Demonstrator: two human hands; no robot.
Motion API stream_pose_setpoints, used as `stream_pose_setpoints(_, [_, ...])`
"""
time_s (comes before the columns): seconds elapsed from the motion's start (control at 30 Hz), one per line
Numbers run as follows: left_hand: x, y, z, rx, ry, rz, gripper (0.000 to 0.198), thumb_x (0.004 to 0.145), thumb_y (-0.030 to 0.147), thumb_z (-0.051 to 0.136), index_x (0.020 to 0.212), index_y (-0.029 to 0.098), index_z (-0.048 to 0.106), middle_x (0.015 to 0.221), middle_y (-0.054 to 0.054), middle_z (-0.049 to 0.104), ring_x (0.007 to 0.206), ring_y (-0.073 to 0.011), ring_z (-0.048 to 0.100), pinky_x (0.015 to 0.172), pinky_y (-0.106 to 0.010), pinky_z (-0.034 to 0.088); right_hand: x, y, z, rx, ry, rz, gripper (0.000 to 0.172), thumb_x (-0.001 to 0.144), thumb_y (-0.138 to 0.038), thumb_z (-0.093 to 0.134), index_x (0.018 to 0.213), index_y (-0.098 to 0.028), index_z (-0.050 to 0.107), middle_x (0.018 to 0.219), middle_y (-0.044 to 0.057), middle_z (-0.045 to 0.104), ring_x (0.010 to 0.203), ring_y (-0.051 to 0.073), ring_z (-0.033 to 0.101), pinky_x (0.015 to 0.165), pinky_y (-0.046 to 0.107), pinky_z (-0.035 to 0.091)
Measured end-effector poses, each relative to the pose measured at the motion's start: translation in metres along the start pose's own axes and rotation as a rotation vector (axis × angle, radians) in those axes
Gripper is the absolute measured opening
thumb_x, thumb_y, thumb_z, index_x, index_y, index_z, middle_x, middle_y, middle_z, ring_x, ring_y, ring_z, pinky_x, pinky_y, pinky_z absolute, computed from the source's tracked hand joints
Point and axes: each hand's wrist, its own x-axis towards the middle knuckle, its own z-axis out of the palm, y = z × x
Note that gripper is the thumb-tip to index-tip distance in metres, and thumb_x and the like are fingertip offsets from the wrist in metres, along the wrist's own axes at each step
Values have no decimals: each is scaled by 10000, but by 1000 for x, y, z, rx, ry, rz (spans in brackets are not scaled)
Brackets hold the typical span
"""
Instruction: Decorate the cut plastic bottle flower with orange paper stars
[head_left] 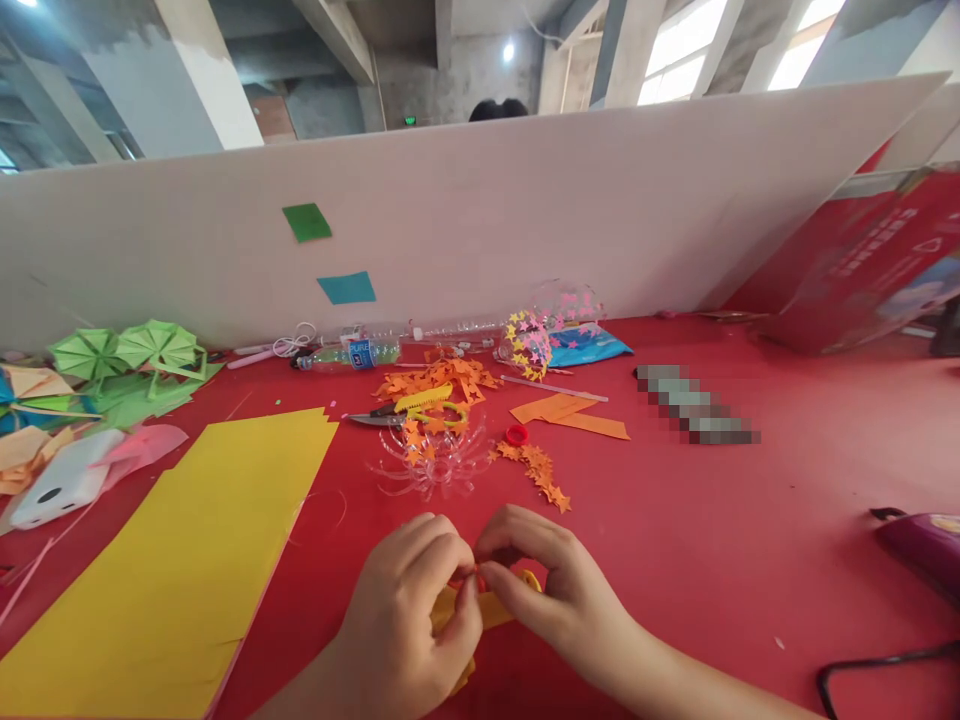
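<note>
My left hand (420, 610) and my right hand (551, 580) meet low in the middle of the view. Thumbs and forefingers of both are pinched together fingertip to fingertip. A speck of orange shows between them, but the fingers hide most of what they hold. Below and behind the fingers is a yellow-orange object (495, 610), partly covered, its kind unclear. Beyond the hands sits a cut clear plastic bottle piece (442, 475) with curled strips and orange stars in it. A row of orange paper stars (540, 468) lies to its right, by a red bottle cap (517, 435).
Yellow paper sheets (180, 540) lie at left, near a white device (67, 485) and green folded paper (157, 345). Scissors (375, 418), a yellow cutter (424, 398), orange scraps (450, 378) and a plastic bottle (352, 353) lie farther back. A purple tool (922, 550) is at right.
</note>
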Motion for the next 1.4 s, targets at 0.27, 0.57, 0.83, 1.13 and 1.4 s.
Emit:
stream_pose_setpoints(0.27, [-1,-1,-7,-373,-97,-298,161,806,115,472,679,213,455,637,25,454,579,-116,448,532,-249,380,-2,-6,0,2,-46,-9,133,796,-156,496,691,-177,574,686,-7,556,637,102,518,606,207,418])
stream_pose_setpoints(0.57, [4,1,-9,-593,-138,-488,152,802,180,476,654,209,470,606,30,440,553,-117,407,504,-247,355,-4,-7,2,235,-83,183,119,804,-281,548,746,-178,538,674,-28,519,618,94,496,564,197,411])
stream_pose_setpoints(0.83, [2,0,-10,-471,-161,-361,153,807,125,484,670,193,486,635,26,443,569,-105,429,522,-233,356,-3,-8,0,66,-50,46,144,856,-245,510,725,-186,526,674,-19,526,616,94,511,577,199,427])
stream_pose_setpoints(1.13, [4,-19,-34,-329,188,-159,190,868,83,484,712,192,488,679,21,465,613,-95,436,547,-224,353,-5,-4,-10,-831,-439,-240,313,719,-156,561,1030,-176,591,1003,89,589,871,244,511,776,386,425])
stream_pose_setpoints(1.4, [8,-37,-32,-267,296,-225,195,875,117,498,696,193,491,689,26,470,600,-93,418,536,-225,341,-11,5,6,-976,-439,-301,300,706,-84,458,975,-162,566,930,76,575,714,201,486,661,333,383])
